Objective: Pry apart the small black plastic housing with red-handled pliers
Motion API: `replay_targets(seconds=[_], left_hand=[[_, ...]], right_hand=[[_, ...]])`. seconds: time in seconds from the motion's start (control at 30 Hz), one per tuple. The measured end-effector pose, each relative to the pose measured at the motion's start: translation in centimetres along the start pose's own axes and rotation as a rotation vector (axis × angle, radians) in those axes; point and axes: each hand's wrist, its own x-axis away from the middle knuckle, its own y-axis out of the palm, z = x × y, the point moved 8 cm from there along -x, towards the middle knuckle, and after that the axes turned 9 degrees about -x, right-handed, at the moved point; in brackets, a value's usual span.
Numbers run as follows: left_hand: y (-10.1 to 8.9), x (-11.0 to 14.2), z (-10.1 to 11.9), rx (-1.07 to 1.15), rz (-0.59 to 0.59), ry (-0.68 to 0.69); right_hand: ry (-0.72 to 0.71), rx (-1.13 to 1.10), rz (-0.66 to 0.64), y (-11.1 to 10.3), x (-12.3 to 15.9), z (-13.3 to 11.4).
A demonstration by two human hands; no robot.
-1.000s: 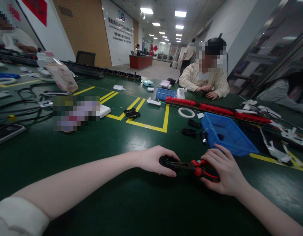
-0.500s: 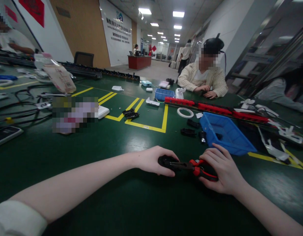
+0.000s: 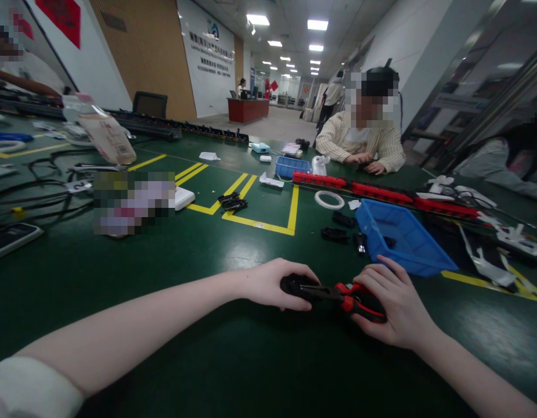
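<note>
In the head view, my left hand [image 3: 279, 284] is closed around a small black part [image 3: 294, 284], whose exact kind I cannot make out. My right hand [image 3: 392, 302] grips the handles of red-and-black pliers [image 3: 350, 297]. The dark jaws of the pliers point left and reach the black part between my left thumb and fingers. Whether the jaws pinch it or only touch it cannot be seen. Both hands are just above the green table [image 3: 233, 366].
Beyond my right hand stands a blue bin [image 3: 407, 232], with black parts [image 3: 335, 234] beside it. More black pieces [image 3: 233, 201] lie by yellow tape. A white ring [image 3: 329, 200] and red strip [image 3: 381, 193] lie farther back. A bottle [image 3: 107, 136] leans left; a person [image 3: 359, 136] sits opposite.
Both hands keep nearly the same place, with the pliers still at the black part. The view has shifted very slightly. Opposite, the seated person's hands have moved a little.
</note>
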Motion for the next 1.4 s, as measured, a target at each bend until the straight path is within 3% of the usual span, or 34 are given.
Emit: replay_targets(seconds=[1.4], left_hand=[[0.01,-0.13,0.3,-0.017,-0.006,-0.006]], right_hand=[[0.041,-0.077,0.024,-0.02,0.05,0.78]])
